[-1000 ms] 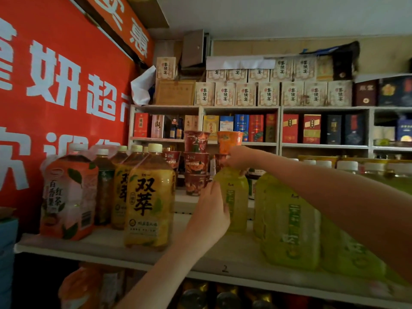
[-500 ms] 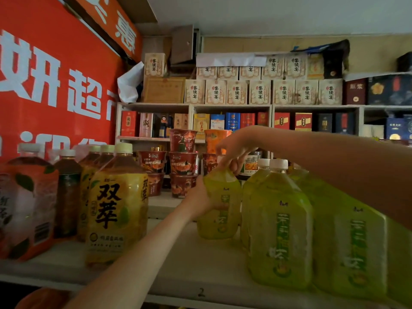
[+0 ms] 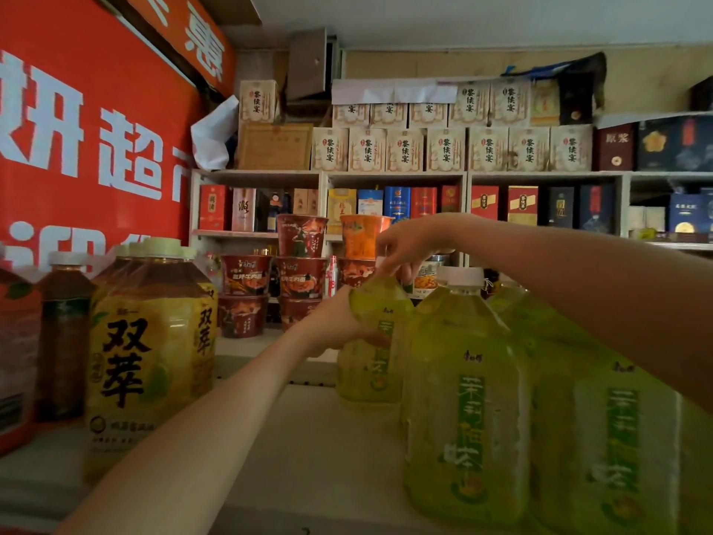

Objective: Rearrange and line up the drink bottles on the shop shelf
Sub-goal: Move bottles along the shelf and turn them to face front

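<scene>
Nearest, the front green bottle (image 3: 463,399) stands on the shelf (image 3: 308,457) with the right forearm passing close above its cap. If that arm dips, it could tip this bottle toward the near edge. The yellow tea bottles (image 3: 150,361) at the left stand well apart from the action. Farther in, the held green bottle (image 3: 372,341) appears to rest base-down, just beside and behind the front one. The left hand (image 3: 335,322) curls round its shoulder and the right hand (image 3: 405,251) pinches its top, hiding the cap. Judged risk: a push too far back would strike the stacked noodle cups (image 3: 301,264) beyond. The bottle's long axis is upright or very nearly so, top up, label facing near.
</scene>
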Demonstrator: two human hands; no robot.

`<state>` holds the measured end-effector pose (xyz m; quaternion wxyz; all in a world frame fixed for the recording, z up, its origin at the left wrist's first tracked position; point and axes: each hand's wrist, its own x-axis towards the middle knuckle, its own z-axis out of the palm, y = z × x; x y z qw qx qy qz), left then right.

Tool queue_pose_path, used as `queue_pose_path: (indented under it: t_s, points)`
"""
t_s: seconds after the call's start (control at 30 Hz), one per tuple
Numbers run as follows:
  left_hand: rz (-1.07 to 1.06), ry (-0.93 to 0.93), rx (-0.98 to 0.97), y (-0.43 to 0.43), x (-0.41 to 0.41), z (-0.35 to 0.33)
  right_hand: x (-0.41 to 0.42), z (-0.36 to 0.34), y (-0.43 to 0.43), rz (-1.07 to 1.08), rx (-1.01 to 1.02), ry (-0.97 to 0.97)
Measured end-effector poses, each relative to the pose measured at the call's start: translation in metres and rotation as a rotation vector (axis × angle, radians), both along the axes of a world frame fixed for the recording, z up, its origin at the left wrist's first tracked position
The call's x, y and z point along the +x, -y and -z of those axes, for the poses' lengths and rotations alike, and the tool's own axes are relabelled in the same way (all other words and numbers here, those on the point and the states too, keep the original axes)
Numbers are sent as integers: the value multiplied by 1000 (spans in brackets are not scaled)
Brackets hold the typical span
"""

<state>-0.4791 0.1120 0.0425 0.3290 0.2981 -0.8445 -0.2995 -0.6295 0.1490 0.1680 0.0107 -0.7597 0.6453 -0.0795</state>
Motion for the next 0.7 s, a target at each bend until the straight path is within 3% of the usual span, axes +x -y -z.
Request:
queue_pose_path:
  t_s: [0.3, 0.57, 0.7]
  points:
    - [55, -27, 92, 2, -12, 9, 6, 3, -9, 77, 9, -127]
    - [20, -8, 98, -11, -8, 12, 17, -3, -44, 70, 158, 39]
    - [91, -103, 178, -34, -7, 14, 25, -5, -82, 44, 73, 101]
